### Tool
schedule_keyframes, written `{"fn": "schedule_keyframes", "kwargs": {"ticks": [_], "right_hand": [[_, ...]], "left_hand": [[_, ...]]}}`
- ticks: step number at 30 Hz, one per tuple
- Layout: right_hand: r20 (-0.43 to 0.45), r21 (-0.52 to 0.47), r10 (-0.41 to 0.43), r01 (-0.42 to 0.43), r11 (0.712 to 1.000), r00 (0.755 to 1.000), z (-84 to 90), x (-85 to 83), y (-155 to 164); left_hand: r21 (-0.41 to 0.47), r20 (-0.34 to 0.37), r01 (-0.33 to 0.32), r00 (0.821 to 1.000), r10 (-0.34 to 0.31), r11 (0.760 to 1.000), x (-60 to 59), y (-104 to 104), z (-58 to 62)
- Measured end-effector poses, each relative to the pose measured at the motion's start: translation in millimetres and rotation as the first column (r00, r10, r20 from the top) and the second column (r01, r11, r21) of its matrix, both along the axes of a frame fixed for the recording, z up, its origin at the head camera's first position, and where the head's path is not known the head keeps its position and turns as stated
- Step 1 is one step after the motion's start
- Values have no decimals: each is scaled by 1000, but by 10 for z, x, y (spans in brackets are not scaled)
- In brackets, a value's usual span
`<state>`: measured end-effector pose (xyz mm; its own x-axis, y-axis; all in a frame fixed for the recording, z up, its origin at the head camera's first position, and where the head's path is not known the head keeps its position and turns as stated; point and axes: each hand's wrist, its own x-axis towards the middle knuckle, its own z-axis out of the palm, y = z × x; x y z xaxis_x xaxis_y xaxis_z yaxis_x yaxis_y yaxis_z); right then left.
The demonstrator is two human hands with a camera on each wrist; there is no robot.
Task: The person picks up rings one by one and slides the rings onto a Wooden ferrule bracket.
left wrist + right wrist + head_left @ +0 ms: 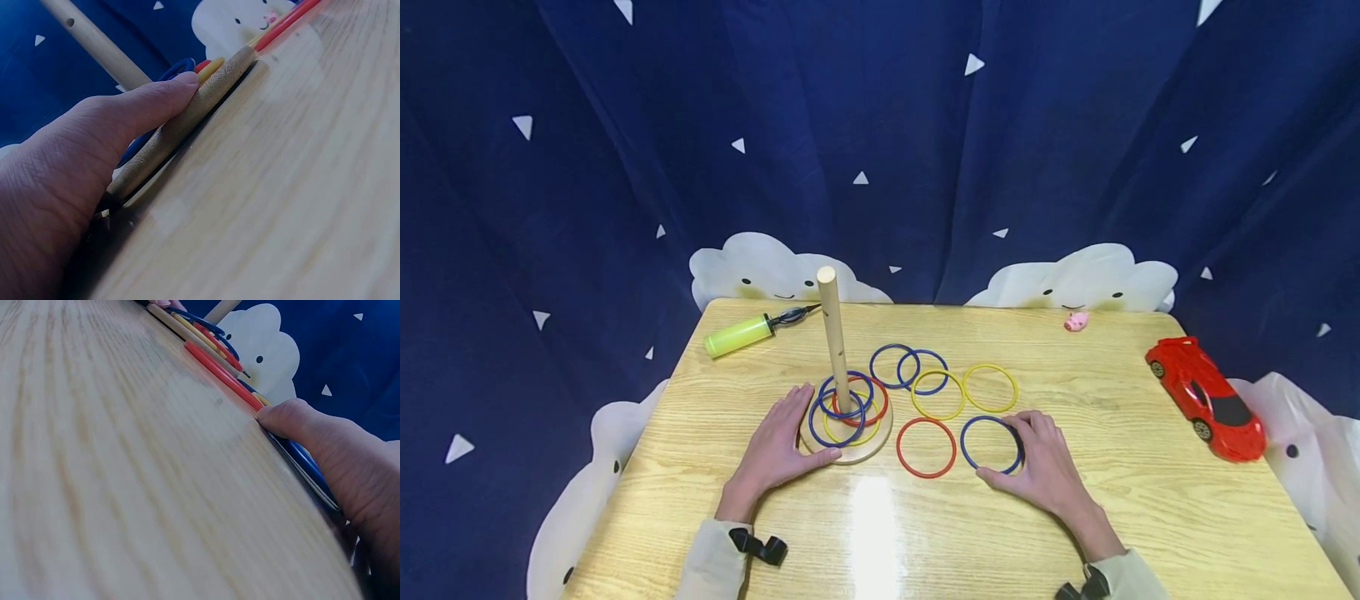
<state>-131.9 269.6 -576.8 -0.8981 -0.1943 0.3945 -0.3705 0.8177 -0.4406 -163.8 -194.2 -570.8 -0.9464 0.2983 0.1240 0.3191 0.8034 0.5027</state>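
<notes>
A wooden peg [833, 342] stands upright on a round wooden base [857, 454], with blue, yellow and red rings stacked around its foot. My left hand [782, 442] lies flat against the base's left side, and its thumb [156, 100] runs along the base rim [187, 125]. My right hand [1037, 458] arches over the right edge of a loose blue ring [962, 444] lying on the table. Its thumb [294, 415] and curled fingers hold that blue ring [306, 462]. A red ring [897, 447] lies just left of it.
Two yellow rings [990, 364] and two overlapping blue rings [871, 365] lie behind. A green hand pump [741, 333] sits at the back left, a small pink pig [1077, 321] at the back right, and a red toy car [1206, 398] near the right edge. A dark blue curtain hangs behind the table.
</notes>
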Motion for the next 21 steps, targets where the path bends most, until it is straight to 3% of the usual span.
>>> {"fn": "schedule_keyframes", "kwargs": {"ticks": [11,21], "right_hand": [[57,-30,48,-47,998,997,59,9,29],[22,-13,15,-15,1000,1000,28,7,40]], "left_hand": [[7,-16,3,1000,-2,1000,-5,4,-15],[-1,1,1,1000,-1,1000,-8,3,-19]]}}
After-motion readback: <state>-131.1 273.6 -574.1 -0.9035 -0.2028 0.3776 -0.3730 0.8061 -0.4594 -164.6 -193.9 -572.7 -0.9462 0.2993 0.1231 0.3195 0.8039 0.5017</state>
